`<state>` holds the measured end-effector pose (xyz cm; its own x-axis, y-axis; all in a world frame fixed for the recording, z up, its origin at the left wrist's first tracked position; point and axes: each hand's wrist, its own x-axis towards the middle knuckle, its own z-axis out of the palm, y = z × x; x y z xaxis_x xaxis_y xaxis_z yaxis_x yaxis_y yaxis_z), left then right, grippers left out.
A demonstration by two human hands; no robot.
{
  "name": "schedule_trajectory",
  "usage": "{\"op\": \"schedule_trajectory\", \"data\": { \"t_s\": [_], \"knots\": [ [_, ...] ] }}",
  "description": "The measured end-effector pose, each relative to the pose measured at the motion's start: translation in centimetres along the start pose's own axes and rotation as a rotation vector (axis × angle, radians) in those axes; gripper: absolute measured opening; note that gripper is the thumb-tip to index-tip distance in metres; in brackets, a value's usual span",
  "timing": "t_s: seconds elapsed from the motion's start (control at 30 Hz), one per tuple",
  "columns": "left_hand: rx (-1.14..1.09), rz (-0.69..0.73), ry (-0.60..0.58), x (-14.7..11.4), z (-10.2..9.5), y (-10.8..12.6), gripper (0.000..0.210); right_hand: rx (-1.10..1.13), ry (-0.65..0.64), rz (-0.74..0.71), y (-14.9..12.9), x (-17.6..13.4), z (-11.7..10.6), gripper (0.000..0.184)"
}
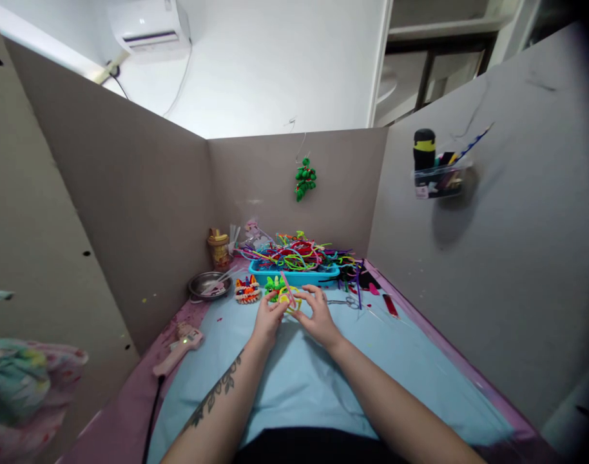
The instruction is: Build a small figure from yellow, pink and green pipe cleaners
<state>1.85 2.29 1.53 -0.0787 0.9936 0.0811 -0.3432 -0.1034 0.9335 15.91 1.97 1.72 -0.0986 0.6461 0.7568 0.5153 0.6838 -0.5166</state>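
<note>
A small yellow piece [285, 298], which is made of bent fuzzy stems, is held above the table [318, 380] in front of the person, between the two hands. By the left hand [269, 316] the piece is gripped at its left side, with the thumb and the fingers closed on it. The right hand [318, 317] is placed at the right side of the same piece; its thumb and forefinger are bent towards it and stand a little apart, and it cannot be told whether the piece is truly pinched by them. A pink strip [285, 281] is seen leaning across the yellow piece, its upper end pointing to the far left, and its lower end is close to the right fingertips.

Just beyond the left hand a green figure [274, 285] is partly covered by the work. To the left of it an orange figure [247, 291] is set on the table. On the far side a blue tray [299, 278] is heaped with coloured stems [301, 251]. Scissors [350, 302] are laid to the right of the right hand, near to it.
</note>
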Motion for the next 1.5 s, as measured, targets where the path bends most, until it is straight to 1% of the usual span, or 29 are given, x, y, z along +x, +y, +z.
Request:
{"op": "schedule_trajectory", "data": {
  "t_s": [0.03, 0.13, 0.23, 0.3, 0.4, 0.5, 0.57, 0.67, 0.83, 0.93, 1.1, 1.33, 1.43, 1.5],
  "knots": [
    [-0.003, -0.004, -0.004, 0.0, 0.0, 0.0, 0.065, -0.026, -0.008, -0.022, 0.0, -0.1, 0.1, 0.026],
    [0.009, -0.017, -0.012, -0.2, 0.1, 0.1, 0.066, -0.068, 0.028, -0.048, 0.0, -0.2, 0.3, 0.015],
    [0.016, 0.002, -0.021, -0.4, 0.3, 0.1, 0.065, -0.065, 0.071, -0.020, 0.1, -0.2, 0.4, 0.009],
    [0.010, 0.046, -0.041, -0.6, 0.5, 0.0, 0.064, -0.041, 0.087, 0.034, 0.3, -0.1, 0.5, 0.006],
    [0.009, 0.113, -0.108, -0.7, 0.7, 0.0, 0.063, 0.032, 0.082, 0.157, 0.7, -0.1, 0.6, 0.009],
    [0.036, 0.133, -0.155, -0.9, 0.8, 0.1, 0.063, 0.133, 0.055, 0.252, 1.3, -0.1, 0.8, 0.015],
    [0.064, 0.135, -0.166, -1.0, 0.9, 0.2, 0.064, 0.173, 0.051, 0.271, 1.7, -0.1, 0.8, 0.017],
    [0.097, 0.134, -0.172, -1.0, 0.8, 0.2, 0.065, 0.169, 0.051, 0.268, 2.1, 0.0, 0.8, 0.019],
    [0.037, 0.071, -0.102, -0.6, 0.5, 0.0, 0.068, 0.196, -0.002, 0.292, 2.5, 0.4, 0.5, 0.019],
    [0.043, 0.033, -0.068, -0.4, 0.4, -0.1, 0.069, 0.179, -0.009, 0.277, 2.3, 0.4, 0.3, 0.015],
    [0.043, 0.030, -0.068, -0.3, 0.2, -0.4, 0.068, 0.096, 0.001, 0.216, 1.3, 0.2, 0.3, 0.008],
    [0.063, 0.065, -0.079, -0.4, 0.5, -0.6, 0.066, -0.004, 0.024, 0.102, 1.2, -0.2, 1.0, 0.008],
    [0.048, 0.054, -0.077, -0.5, 0.6, -0.6, 0.064, -0.048, 0.037, 0.050, 1.2, -0.4, 1.4, 0.012],
    [0.049, 0.049, -0.061, -0.6, 0.7, -0.5, 0.066, -0.064, 0.043, 0.040, 1.0, -0.3, 1.4, 0.013]
  ]
}}
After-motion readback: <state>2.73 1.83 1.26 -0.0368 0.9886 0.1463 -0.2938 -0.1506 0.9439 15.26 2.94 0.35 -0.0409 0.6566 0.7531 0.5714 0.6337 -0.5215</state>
